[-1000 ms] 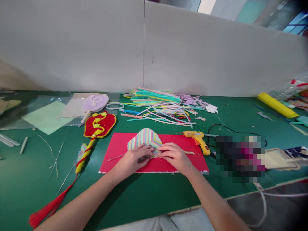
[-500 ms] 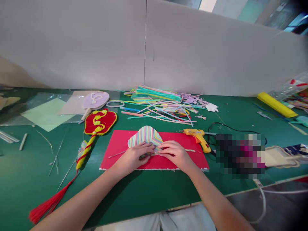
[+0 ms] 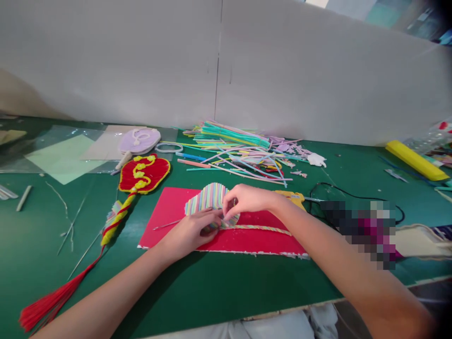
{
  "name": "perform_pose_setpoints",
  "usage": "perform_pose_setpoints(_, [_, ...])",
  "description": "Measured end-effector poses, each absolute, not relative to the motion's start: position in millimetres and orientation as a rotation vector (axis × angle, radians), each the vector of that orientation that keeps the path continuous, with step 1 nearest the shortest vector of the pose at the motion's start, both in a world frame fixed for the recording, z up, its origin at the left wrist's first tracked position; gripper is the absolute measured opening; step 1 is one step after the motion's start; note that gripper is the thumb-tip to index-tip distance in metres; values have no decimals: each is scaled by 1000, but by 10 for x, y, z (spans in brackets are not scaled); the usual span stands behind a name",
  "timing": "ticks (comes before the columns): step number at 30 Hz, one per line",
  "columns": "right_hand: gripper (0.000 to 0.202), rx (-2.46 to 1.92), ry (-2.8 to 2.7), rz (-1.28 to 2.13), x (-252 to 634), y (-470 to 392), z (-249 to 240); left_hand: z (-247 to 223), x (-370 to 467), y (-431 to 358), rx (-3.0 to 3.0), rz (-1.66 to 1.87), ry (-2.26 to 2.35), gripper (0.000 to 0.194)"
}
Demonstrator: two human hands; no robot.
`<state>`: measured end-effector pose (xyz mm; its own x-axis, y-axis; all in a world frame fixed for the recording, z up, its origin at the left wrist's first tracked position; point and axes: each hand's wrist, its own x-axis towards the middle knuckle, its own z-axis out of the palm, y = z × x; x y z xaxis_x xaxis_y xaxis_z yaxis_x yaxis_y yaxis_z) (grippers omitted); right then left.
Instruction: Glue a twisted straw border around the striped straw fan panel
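Note:
A fan-shaped piece with pastel stripes (image 3: 208,197) lies on a red board (image 3: 165,207). My left hand (image 3: 197,228) rests on its lower left part, fingers closed on it. Above its right side my right hand (image 3: 242,202) is bent down, thumb and fingertips pinched together; what they hold, if anything, is hidden. A twisted pastel cord (image 3: 263,228) runs right from beneath the fingers along the board and passes under my right forearm. A thin metal rod (image 3: 165,225) sticks out to the left of my left hand.
Pastel strips (image 3: 233,141) are heaped behind the board. A yellow glue gun (image 3: 294,197) lies partly behind my right forearm, near a black cable (image 3: 356,194). On the left are a red and yellow fan (image 3: 136,176) with a tassel (image 3: 56,299) and a lilac fan (image 3: 139,140).
My right hand has moved left and up from the piece's lower right edge to above it, turning downward. More of the twisted cord now shows. My left hand has stayed on the piece.

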<state>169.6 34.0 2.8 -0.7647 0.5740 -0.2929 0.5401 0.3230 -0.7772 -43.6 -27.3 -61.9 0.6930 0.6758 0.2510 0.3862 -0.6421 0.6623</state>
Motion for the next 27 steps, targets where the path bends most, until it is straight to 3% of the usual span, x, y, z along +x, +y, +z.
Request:
perform_pose_setpoints(4, [11, -1019, -2647, 1611, 1629, 419, -52, -611, -437, -278, 2288, 613, 827, 13])
perform_pose_setpoints(12, [21, -1163, -2717, 1399, 1653, 428, -44, -642, -452, -276, 2248, 639, 845, 13])
perform_pose_setpoints(27, [20, -1177, -2865, 1336, 1563, 473, -59, -668, -450, -255, 2325, 653, 748, 23])
